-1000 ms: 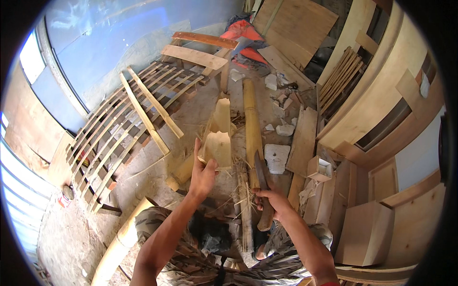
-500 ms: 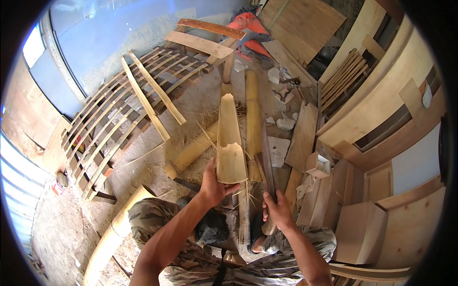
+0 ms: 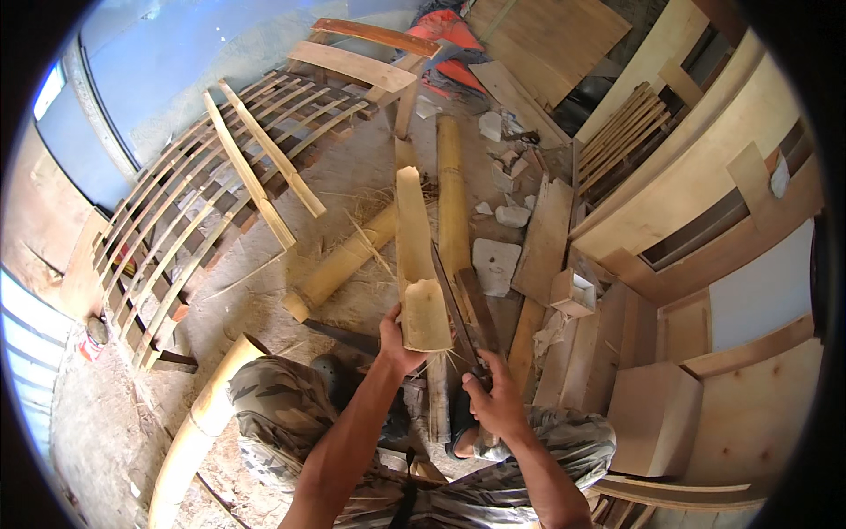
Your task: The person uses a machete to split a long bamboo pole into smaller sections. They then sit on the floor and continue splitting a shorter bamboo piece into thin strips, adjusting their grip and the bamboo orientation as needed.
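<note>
My left hand (image 3: 401, 342) is closed around the near end of a split bamboo half (image 3: 425, 322), its hollow face up and its length pointing away from me. A jagged broken ridge crosses the inside of the piece. In my right hand (image 3: 495, 397) is the handle of a machete, whose long dark blade (image 3: 455, 302) slants up and to the left, close along the bamboo's right edge. Whether the blade touches the bamboo I cannot tell. Thin loose fibres hang by the near end.
Whole bamboo poles (image 3: 452, 189) lie on the floor ahead, and another pole (image 3: 207, 414) lies by my left knee. A slatted bamboo frame (image 3: 189, 225) stands at left. Wooden boards (image 3: 544, 242), a small open box (image 3: 573, 293) and cabinet-like panels line the right.
My right hand has moved slightly left and tilted the machete, bringing its blade beside the bamboo half. My left hand has shifted a little nearer with the bamboo. The whole view has shifted slightly.
</note>
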A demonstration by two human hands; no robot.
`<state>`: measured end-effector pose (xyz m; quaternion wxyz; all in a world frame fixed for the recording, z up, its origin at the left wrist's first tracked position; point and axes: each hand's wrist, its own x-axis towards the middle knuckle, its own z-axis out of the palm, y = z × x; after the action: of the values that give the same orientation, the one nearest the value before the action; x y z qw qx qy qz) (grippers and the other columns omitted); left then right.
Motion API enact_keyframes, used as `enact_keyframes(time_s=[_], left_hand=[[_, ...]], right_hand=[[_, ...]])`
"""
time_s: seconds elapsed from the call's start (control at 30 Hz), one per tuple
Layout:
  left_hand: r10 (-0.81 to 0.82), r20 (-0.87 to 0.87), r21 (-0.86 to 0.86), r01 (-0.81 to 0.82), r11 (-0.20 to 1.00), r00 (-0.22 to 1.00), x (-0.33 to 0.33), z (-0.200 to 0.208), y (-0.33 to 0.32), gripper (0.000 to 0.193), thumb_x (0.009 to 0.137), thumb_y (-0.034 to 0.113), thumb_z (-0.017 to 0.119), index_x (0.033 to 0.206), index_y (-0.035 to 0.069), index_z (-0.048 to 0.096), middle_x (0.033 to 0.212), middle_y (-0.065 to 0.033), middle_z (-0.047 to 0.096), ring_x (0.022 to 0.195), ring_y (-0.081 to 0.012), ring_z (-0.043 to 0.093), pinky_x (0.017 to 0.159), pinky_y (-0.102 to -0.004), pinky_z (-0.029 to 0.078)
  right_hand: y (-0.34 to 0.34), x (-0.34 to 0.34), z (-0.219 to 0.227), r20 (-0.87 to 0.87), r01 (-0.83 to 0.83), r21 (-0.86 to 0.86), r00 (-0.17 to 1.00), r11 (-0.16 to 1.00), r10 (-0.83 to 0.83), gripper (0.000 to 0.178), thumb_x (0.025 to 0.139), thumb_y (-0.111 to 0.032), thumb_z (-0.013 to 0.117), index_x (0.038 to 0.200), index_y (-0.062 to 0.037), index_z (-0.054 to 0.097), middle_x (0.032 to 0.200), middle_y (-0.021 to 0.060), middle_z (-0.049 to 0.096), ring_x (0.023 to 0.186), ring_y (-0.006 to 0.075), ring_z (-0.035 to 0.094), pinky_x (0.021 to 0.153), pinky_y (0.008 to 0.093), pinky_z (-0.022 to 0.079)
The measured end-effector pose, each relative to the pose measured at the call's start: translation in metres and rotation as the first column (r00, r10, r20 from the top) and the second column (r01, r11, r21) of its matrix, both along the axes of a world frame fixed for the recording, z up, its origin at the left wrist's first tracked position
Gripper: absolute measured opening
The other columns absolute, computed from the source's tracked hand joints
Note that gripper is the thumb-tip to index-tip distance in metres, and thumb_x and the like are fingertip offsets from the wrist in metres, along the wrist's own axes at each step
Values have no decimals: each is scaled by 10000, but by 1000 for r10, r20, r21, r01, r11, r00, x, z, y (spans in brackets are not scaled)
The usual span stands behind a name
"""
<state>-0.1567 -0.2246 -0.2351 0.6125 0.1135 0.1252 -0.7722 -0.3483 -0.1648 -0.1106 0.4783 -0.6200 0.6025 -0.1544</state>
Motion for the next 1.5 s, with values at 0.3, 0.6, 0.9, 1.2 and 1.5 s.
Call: enact_keyframes(time_s=[0.3, 0.6, 0.9, 1.2, 1.5], left_hand=[[-134, 126, -38, 140, 989, 983, -10, -15, -6, 617, 1012, 536, 249, 1332, 95, 538, 1216, -169, 617, 1086, -376, 611, 969, -559, 469], [-91, 240, -176, 135, 975, 967, -7, -2, -12, 546, 1047, 460, 276, 1315, 62, 536, 1231, -156, 631, 1095, -316, 630, 956, -496, 501], [-57, 262, -100, 86, 991, 963, -9, -19, -5, 754, 1008, 680, 214, 1334, 79, 532, 1220, -150, 627, 1098, -355, 620, 976, -512, 496], [-102, 185, -43, 111, 993, 978, -14, 3, -9, 851, 970, 747, 179, 1398, 87, 503, 1276, -163, 597, 1169, -362, 579, 1024, -522, 456], [-108, 240, 9, 109, 994, 965, 1, -7, -6, 696, 1002, 654, 282, 1378, 127, 538, 1294, -124, 612, 1169, -332, 598, 1017, -504, 467]], right_hand=[[-5, -5, -74, -36, -92, -429, 996, 899, 85, 616, 1026, -295, 578, 1560, -116, 328, 816, 52, 631, 520, 98, 558, 483, 271, 484], [1, 9, -45, 247, 45, 40, 968, 998, -53, 564, 1043, -299, 542, 1553, -155, 351, 846, 93, 645, 498, 129, 570, 429, 315, 479], [2, 8, -2, 409, 235, 151, 869, 960, -277, 558, 1045, -274, 545, 1551, -135, 353, 859, 53, 606, 523, 111, 543, 445, 297, 467], [16, -12, -60, -145, -144, -423, 985, 895, 90, 568, 1019, -288, 597, 1523, -122, 396, 705, 74, 593, 543, 99, 568, 528, 313, 486], [10, -12, -25, 338, 101, 219, 925, 970, -173, 631, 999, -280, 632, 1517, -40, 364, 831, 73, 614, 498, 127, 538, 425, 302, 459]])
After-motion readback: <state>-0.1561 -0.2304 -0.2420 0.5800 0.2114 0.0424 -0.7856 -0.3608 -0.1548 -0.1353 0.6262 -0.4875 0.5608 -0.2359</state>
